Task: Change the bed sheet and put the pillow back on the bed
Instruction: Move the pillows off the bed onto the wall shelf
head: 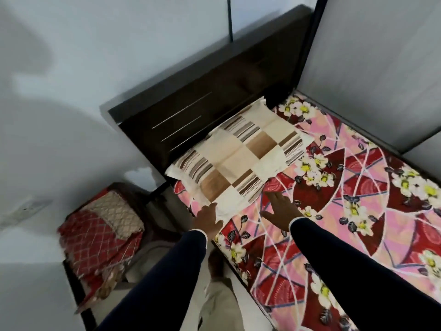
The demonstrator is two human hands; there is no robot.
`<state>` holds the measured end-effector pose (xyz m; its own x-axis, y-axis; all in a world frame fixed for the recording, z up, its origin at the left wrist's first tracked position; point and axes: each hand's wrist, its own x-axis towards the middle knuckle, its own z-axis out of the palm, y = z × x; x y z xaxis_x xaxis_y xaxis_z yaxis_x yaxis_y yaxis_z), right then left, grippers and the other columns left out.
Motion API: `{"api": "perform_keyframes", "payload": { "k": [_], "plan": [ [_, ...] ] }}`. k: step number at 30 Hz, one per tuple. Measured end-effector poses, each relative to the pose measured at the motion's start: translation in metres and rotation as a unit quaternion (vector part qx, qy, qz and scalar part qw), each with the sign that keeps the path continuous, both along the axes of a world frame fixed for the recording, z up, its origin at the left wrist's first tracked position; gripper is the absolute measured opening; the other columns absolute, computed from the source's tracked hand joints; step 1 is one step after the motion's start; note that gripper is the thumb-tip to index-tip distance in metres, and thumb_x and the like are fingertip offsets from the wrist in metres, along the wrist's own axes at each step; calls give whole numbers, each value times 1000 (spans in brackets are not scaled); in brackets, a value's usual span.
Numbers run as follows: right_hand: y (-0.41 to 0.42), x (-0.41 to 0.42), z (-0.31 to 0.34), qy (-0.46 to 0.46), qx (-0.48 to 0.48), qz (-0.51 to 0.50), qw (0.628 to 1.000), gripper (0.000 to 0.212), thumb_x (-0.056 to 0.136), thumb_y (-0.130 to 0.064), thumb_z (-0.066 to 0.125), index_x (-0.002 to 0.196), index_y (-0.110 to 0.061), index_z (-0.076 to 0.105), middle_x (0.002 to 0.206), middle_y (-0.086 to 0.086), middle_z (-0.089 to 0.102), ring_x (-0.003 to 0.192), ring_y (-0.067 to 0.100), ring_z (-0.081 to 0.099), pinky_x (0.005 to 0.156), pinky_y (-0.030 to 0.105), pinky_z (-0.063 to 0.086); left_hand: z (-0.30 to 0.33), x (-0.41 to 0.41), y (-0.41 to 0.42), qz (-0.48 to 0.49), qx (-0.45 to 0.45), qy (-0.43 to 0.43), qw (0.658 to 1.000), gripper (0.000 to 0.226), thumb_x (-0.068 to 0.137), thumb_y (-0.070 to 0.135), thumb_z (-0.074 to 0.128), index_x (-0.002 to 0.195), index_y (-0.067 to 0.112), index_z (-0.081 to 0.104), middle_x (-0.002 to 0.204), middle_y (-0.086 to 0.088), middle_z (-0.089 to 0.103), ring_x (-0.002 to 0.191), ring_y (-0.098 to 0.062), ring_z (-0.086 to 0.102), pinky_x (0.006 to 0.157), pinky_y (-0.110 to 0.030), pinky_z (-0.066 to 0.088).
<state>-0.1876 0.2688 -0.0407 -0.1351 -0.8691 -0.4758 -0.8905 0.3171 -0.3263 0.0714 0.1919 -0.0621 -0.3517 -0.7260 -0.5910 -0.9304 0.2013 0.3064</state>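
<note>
Pillow (238, 154), checked in cream and brown, lies at the head of the bed, long edge against the dark headboard (210, 91), where a sleeper's head would go. Under it spreads the flowered red and pink sheet (346, 211), which looks smooth, so the change seems done. At its seven o'clock corner the left hand (208, 219) touches the cover with relaxed fingers; the right hand (280, 209), at five o'clock, lies flat and released on the sheet, probably squaring things up. Red patterned cloth (95, 240) sits on a low stand at eight o'clock.

Left hand (208, 219) touches pillow (238, 156) on floral sheet (358, 211).
</note>
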Motion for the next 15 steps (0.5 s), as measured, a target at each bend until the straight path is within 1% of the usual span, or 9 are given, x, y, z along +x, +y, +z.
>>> {"api": "perform_keyframes", "payload": {
  "k": [2, 5, 6, 8, 10, 11, 13, 14, 15],
  "plan": [
    [-31, 3, -33, -33, 47, -50, 997, 78, 95, -48, 59, 156, -15, 24, 154, 15, 34, 138, 38, 38, 109, 48, 34, -35, -2, -38, 9, 44, -1, 999, 71, 92, 37, 56, 153, 17, 27, 133, -15, 50, 125, -34, 51, 102, -47, 45],
    [-64, 11, -74, -112, 87, -142, 980, 78, 95, -46, 62, 156, -16, 23, 157, 19, 30, 143, 39, 34, 114, 50, 31, -76, 1, -78, 23, 52, 5, 998, 68, 92, 35, 59, 150, 18, 30, 137, -16, 47, 127, -36, 49, 105, -48, 43],
    [-73, 16, -83, -148, 97, -184, 967, 78, 95, -44, 63, 156, -16, 23, 159, 18, 28, 144, 38, 33, 115, 49, 31, -88, 2, -90, 46, 67, 18, 997, 71, 92, 34, 61, 152, 19, 27, 140, -17, 45, 128, -37, 48, 106, -48, 43],
    [-89, 24, -101, -225, 108, -279, 927, 76, 96, -40, 62, 156, -15, 22, 159, 17, 30, 143, 33, 37, 115, 46, 33, -114, 1, -115, 151, 102, 76, 980, 82, 88, 31, 69, 155, 18, 22, 140, -19, 45, 126, -38, 50, 105, -50, 45],
    [-97, 33, -116, -274, 121, -354, 886, 74, 97, -39, 61, 155, -13, 23, 151, 20, 43, 135, 30, 46, 111, 44, 39, -129, 2, -131, 302, 142, 132, 933, 86, 82, 31, 75, 151, 11, 28, 135, -20, 53, 122, -38, 55, 102, -49, 48],
    [-100, 38, -126, -288, 127, -387, 867, 74, 97, -41, 61, 155, -13, 23, 142, 20, 50, 125, 27, 52, 107, 42, 41, -132, 0, -137, 374, 183, 152, 896, 77, 82, 32, 75, 145, 9, 37, 130, -19, 57, 120, -38, 58, 101, -49, 49],
    [-103, 49, -139, -297, 141, -430, 840, 75, 97, -44, 60, 154, -10, 24, 119, 14, 55, 102, 22, 53, 94, 35, 42, -131, -8, -143, 470, 281, 193, 814, 36, 90, 27, 72, 119, 12, 54, 120, -15, 60, 106, -32, 62, 96, -48, 53],
    [-104, 56, -143, -301, 146, -449, 829, 74, 97, -44, 58, 153, -9, 24, 115, 12, 52, 94, 21, 52, 87, 33, 42, -128, -14, -144, 502, 308, 215, 779, 25, 93, 24, 70, 111, 13, 56, 116, -14, 60, 95, -29, 62, 89, -45, 57],
    [-105, 61, -146, -312, 147, -465, 815, 73, 98, -46, 57, 152, -10, 24, 119, 11, 51, 89, 22, 52, 82, 32, 42, -125, -19, -145, 521, 309, 233, 761, 24, 94, 22, 69, 110, 10, 56, 111, -14, 62, 85, -26, 63, 77, -40, 59]
  ]
}}
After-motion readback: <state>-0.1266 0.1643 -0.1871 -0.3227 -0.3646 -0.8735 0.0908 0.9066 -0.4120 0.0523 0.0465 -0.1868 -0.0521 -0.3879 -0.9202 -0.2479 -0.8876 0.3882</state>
